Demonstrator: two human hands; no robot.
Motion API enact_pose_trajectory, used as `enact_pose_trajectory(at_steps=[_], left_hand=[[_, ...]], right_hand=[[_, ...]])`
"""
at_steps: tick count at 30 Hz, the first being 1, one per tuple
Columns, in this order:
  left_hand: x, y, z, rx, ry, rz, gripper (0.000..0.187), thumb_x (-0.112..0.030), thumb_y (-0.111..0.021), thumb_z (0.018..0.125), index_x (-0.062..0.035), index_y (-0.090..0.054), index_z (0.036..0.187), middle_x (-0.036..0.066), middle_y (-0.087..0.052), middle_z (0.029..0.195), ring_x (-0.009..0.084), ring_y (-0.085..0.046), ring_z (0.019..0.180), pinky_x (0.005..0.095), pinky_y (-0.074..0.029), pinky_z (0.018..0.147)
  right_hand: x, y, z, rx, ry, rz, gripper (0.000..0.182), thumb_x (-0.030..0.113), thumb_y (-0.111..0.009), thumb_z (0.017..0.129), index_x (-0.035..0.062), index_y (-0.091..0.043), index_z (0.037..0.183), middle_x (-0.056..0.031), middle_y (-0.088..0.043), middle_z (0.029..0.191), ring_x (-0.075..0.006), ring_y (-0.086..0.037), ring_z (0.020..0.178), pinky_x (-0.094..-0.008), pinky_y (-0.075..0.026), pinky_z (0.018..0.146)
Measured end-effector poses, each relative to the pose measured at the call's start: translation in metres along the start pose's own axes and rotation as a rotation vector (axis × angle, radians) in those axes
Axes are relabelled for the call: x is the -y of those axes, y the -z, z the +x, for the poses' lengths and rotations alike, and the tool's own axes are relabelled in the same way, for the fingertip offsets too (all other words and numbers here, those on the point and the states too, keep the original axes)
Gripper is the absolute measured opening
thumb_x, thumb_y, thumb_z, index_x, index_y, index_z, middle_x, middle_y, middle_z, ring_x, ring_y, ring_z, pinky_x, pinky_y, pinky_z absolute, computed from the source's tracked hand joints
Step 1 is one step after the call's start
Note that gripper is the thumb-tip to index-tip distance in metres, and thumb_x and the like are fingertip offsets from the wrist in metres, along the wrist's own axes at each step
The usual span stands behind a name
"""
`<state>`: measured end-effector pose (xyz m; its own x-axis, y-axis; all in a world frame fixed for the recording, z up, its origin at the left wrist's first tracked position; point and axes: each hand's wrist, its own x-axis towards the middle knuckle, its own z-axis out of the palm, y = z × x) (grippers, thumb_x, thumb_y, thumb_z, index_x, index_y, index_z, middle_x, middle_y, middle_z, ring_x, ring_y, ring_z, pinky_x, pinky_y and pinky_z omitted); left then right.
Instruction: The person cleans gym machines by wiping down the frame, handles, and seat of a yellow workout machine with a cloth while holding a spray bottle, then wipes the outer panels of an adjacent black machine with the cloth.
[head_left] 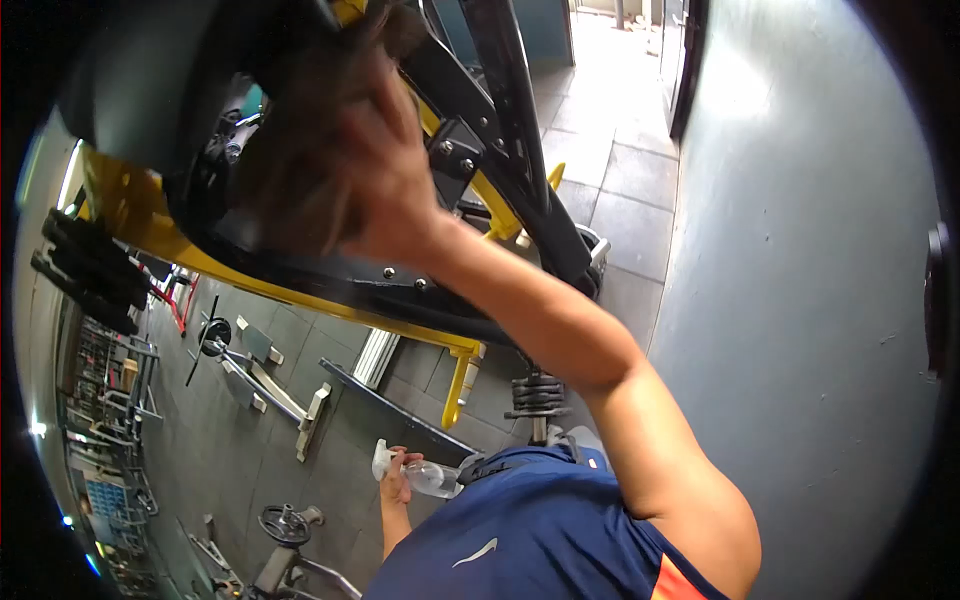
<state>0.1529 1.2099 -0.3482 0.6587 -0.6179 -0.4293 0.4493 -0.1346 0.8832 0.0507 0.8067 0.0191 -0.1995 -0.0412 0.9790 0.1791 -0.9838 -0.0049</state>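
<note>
My left hand (pixel 396 478) is low beside my body, fingers wrapped around the neck of a clear spray bottle (pixel 432 480) with a white trigger head. The bottle lies tilted on its side in view, with clear liquid inside. Up high, my right hand (pixel 385 185) reaches out to the black and yellow gym machine (pixel 300 285), against or close to its dark upper part. Motion smears its fingers, and a dark brownish blur lies under and around them. Whether that blur is a cloth, I cannot make out.
A grey wall (pixel 800 260) runs along the right, near my right arm. An open doorway (pixel 615 60) lets in bright light at the top. A stack of black weights (pixel 538 396) stands by the machine. Benches, a barbell (pixel 208 338) and racks (pixel 110 400) fill the left.
</note>
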Motion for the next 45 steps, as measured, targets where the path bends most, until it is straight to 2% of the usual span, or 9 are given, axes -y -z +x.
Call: enact_pose_trajectory(at_steps=[7, 11, 15, 23, 25, 26, 31, 34, 45], left_hand=[[-0.007, 0.015, -0.015, 0.015, 0.023, 0.081, 0.022, -0.022, -0.065, 0.091, -0.0119, -0.057, 0.109, 0.015, -0.070, 0.093, 0.0239, -0.067, 0.085, 0.0370, -0.051, 0.078], [0.005, 0.040, -0.054, -0.136, -0.049, 0.193, 0.022, -0.022, -0.065, 0.091, -0.0117, -0.057, 0.109, 0.014, -0.070, 0.093, 0.0255, -0.068, 0.086, 0.0383, -0.050, 0.079], [0.008, 0.073, -0.075, -0.280, 0.043, 0.002, 0.022, -0.025, -0.063, 0.092, -0.0116, -0.058, 0.109, 0.015, -0.070, 0.093, 0.0267, -0.068, 0.085, 0.0403, -0.051, 0.079], [-0.025, 0.071, -0.063, -0.163, 0.084, 0.059, 0.023, -0.025, -0.061, 0.094, -0.0119, -0.055, 0.111, 0.020, -0.070, 0.093, 0.0264, -0.067, 0.084, 0.0381, -0.053, 0.077], [-0.024, 0.074, -0.059, -0.121, 0.071, 0.053, 0.024, -0.025, -0.061, 0.094, -0.0118, -0.054, 0.113, 0.020, -0.069, 0.094, 0.0261, -0.066, 0.086, 0.0384, -0.053, 0.078], [-0.023, 0.071, -0.059, -0.107, 0.069, 0.048, 0.024, -0.025, -0.061, 0.094, -0.0118, -0.054, 0.113, 0.020, -0.069, 0.095, 0.0260, -0.066, 0.087, 0.0386, -0.053, 0.079], [-0.022, 0.056, -0.076, -0.142, 0.158, 0.088, 0.025, -0.025, -0.061, 0.094, -0.0113, -0.054, 0.113, 0.020, -0.069, 0.096, 0.0263, -0.066, 0.089, 0.0384, -0.051, 0.081], [-0.022, 0.046, -0.082, -0.152, 0.186, 0.085, 0.026, -0.025, -0.062, 0.094, -0.0110, -0.054, 0.114, 0.020, -0.069, 0.096, 0.0282, -0.066, 0.089, 0.0382, -0.052, 0.080], [-0.041, 0.044, -0.066, -0.149, 0.223, 0.168, 0.025, -0.023, -0.067, 0.091, -0.0119, -0.056, 0.111, 0.020, -0.069, 0.095, 0.0292, -0.066, 0.088, 0.0408, -0.053, 0.075]], right_hand=[[0.061, 0.009, -0.257, 0.685, -0.403, -0.276, 0.069, 0.023, -0.064, 0.070, 0.0077, -0.054, 0.136, -0.0102, -0.054, 0.130, -0.0332, -0.047, 0.124, -0.0512, -0.025, 0.115], [0.113, 0.091, -0.327, 0.431, -0.969, -0.068, 0.058, 0.006, -0.066, 0.078, 0.0034, -0.053, 0.135, -0.0172, -0.057, 0.130, -0.0359, -0.050, 0.126, -0.0502, -0.035, 0.110], [0.084, 0.167, -0.299, -0.738, -2.131, 0.665, 0.049, 0.034, -0.049, 0.099, 0.0030, -0.047, 0.138, -0.0165, -0.059, 0.129, -0.0294, -0.062, 0.113, -0.0448, -0.048, 0.101], [-0.027, 0.159, -0.213, -0.248, -1.674, 0.318, 0.074, 0.065, -0.061, 0.086, 0.0021, -0.056, 0.126, -0.0066, -0.062, 0.103, -0.0130, -0.058, 0.090, -0.0262, -0.047, 0.082], [-0.048, 0.127, -0.208, -0.016, -1.617, 0.590, 0.088, 0.083, -0.039, 0.084, 0.0040, -0.059, 0.119, -0.0016, -0.060, 0.091, -0.0105, -0.054, 0.084, -0.0268, -0.045, 0.074], [-0.056, 0.111, -0.187, 0.095, -1.719, 1.047, 0.091, 0.083, -0.031, 0.087, 0.0044, -0.057, 0.124, -0.0046, -0.063, 0.093, -0.0126, -0.056, 0.083, -0.0301, -0.046, 0.075], [-0.097, 0.024, -0.238, 0.751, -1.621, 0.842, 0.060, 0.054, -0.049, 0.098, 0.0033, -0.066, 0.123, -0.0109, -0.067, 0.115, -0.0206, -0.062, 0.102, -0.0340, -0.046, 0.096], [-0.068, 0.059, -0.213, 0.646, -1.957, 0.783, 0.063, 0.057, -0.049, 0.097, 0.0025, -0.063, 0.125, -0.0125, -0.067, 0.117, -0.0212, -0.063, 0.103, -0.0347, -0.046, 0.095], [0.051, 0.156, -0.398, 0.357, -1.205, -0.453, 0.032, 0.026, -0.059, 0.090, 0.0029, -0.068, 0.109, -0.0214, -0.058, 0.114, -0.0393, -0.053, 0.106, -0.0477, -0.039, 0.100]])
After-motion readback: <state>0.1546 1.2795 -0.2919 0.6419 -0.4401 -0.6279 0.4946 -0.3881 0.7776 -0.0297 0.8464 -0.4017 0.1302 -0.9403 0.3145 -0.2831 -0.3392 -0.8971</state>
